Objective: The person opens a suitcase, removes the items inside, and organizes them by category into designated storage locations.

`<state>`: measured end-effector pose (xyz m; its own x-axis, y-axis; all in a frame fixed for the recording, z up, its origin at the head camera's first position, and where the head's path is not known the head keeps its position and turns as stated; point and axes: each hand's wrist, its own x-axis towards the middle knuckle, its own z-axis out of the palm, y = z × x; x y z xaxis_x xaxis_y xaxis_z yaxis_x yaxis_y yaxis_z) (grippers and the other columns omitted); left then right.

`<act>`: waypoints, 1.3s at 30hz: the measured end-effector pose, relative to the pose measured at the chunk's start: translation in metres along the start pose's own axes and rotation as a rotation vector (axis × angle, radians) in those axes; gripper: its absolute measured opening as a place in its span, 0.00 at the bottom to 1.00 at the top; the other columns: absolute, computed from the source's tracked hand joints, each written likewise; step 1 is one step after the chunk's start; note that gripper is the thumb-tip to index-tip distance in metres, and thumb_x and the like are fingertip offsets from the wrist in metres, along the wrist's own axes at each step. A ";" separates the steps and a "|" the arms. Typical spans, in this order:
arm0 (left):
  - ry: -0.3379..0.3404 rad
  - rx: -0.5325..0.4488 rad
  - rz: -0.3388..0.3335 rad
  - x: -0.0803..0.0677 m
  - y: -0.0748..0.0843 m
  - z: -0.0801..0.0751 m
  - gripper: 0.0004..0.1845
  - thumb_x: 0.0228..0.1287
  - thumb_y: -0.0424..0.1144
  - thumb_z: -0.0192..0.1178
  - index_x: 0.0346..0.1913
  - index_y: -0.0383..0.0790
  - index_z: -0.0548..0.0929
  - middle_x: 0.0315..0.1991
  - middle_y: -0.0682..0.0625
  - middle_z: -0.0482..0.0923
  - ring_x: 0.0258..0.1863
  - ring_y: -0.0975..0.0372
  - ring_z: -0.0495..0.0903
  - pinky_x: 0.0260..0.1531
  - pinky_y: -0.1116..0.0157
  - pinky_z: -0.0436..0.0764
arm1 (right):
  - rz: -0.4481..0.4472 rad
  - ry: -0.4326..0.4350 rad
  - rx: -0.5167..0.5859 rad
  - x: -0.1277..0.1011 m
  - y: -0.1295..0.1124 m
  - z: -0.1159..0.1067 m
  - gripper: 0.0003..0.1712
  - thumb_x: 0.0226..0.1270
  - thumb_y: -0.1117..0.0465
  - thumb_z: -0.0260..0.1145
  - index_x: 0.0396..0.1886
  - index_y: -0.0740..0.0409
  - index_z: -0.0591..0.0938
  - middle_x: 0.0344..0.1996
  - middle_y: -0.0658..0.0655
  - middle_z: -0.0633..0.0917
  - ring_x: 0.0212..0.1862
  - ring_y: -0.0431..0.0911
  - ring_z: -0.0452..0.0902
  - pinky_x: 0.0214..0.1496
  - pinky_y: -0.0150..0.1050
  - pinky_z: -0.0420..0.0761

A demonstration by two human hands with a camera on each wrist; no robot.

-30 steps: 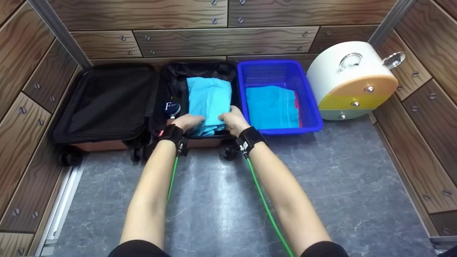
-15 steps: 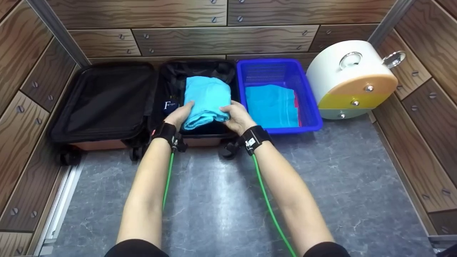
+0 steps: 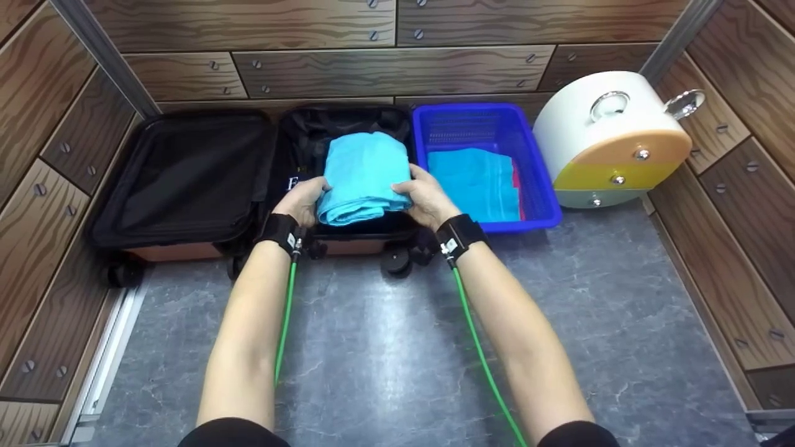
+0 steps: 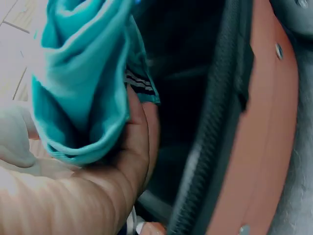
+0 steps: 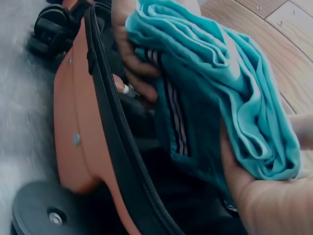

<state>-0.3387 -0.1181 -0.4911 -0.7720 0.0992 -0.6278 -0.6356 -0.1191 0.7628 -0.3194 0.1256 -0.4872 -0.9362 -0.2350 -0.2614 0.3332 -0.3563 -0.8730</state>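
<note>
A folded turquoise garment [image 3: 365,167] is held just above the right half of an open suitcase [image 3: 348,247]. My left hand [image 3: 303,200] grips its left side, thumb on top and fingers underneath. The right side is gripped by my right hand [image 3: 430,200] in the same way. Seen from the right wrist, the garment [image 5: 244,93] shows stacked folds and a dark-and-white striped trim on its underside. In the left wrist view the fingers of my left hand [image 4: 102,196] curl beneath the folded edge. A dark item with a white letter F [image 3: 292,183] is partly hidden behind my left hand.
The suitcase's other half [image 3: 192,180], with a black cover, lies to the left. A blue basket [image 3: 548,211] on the right holds folded blue cloth [image 3: 472,186] and something red. Beyond it stands a rounded white drawer box [image 3: 577,118]. Wood-patterned walls enclose the grey floor [image 3: 385,347].
Both hands have lifted the garment up from inside the suitcase and moved slightly apart. Its front edge has been folded under, so it is shorter and thicker. The basket stays put.
</note>
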 end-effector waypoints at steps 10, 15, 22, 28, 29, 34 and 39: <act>0.022 0.057 0.272 0.003 0.005 0.023 0.29 0.67 0.23 0.47 0.72 0.28 0.64 0.71 0.40 0.61 0.64 0.55 0.66 0.65 0.62 0.69 | -0.157 -0.018 -0.116 -0.006 -0.018 -0.021 0.39 0.61 0.85 0.56 0.73 0.67 0.63 0.57 0.67 0.78 0.47 0.52 0.82 0.46 0.40 0.86; -0.020 0.099 0.463 -0.002 0.007 0.037 0.35 0.66 0.19 0.44 0.77 0.27 0.56 0.76 0.37 0.59 0.72 0.56 0.61 0.70 0.64 0.64 | -0.186 -0.004 -0.170 -0.013 -0.029 -0.031 0.41 0.59 0.78 0.60 0.74 0.67 0.61 0.65 0.65 0.74 0.59 0.53 0.75 0.58 0.42 0.80; -0.077 0.137 0.639 -0.012 0.007 0.064 0.33 0.69 0.20 0.44 0.78 0.32 0.58 0.58 0.36 0.75 0.36 0.58 0.78 0.37 0.67 0.78 | -0.194 0.087 -0.298 -0.015 -0.041 -0.051 0.43 0.75 0.51 0.66 0.81 0.56 0.57 0.70 0.60 0.71 0.68 0.53 0.71 0.67 0.48 0.74; -0.041 0.209 0.709 -0.013 0.001 0.093 0.30 0.75 0.26 0.49 0.78 0.35 0.62 0.64 0.40 0.75 0.45 0.59 0.78 0.50 0.69 0.76 | -0.272 0.202 -0.382 -0.015 -0.052 -0.074 0.45 0.72 0.67 0.64 0.83 0.56 0.54 0.77 0.57 0.63 0.74 0.49 0.61 0.74 0.42 0.64; -0.035 0.209 0.715 -0.012 0.000 0.099 0.30 0.74 0.26 0.50 0.78 0.35 0.62 0.67 0.40 0.73 0.51 0.60 0.77 0.55 0.70 0.74 | -0.283 0.213 -0.388 -0.016 -0.054 -0.078 0.46 0.69 0.69 0.64 0.83 0.56 0.55 0.77 0.57 0.63 0.75 0.48 0.60 0.75 0.42 0.63; -0.044 0.136 0.702 -0.007 -0.009 0.123 0.31 0.74 0.25 0.51 0.78 0.33 0.62 0.75 0.39 0.65 0.71 0.60 0.66 0.67 0.71 0.65 | -0.321 0.196 -0.510 -0.028 -0.064 -0.100 0.55 0.60 0.75 0.62 0.84 0.51 0.49 0.82 0.52 0.50 0.79 0.41 0.45 0.77 0.37 0.53; -0.103 -0.006 0.602 -0.006 -0.017 0.146 0.33 0.73 0.23 0.49 0.79 0.34 0.59 0.78 0.42 0.59 0.75 0.60 0.60 0.68 0.72 0.63 | -0.319 0.210 -0.583 -0.044 -0.074 -0.112 0.53 0.57 0.77 0.61 0.83 0.53 0.55 0.82 0.56 0.51 0.79 0.44 0.45 0.78 0.40 0.53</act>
<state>-0.3229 0.0277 -0.4773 -0.9918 0.1075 -0.0686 -0.0882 -0.1892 0.9780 -0.3156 0.2636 -0.4573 -0.9998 0.0008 0.0217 -0.0212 0.1788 -0.9837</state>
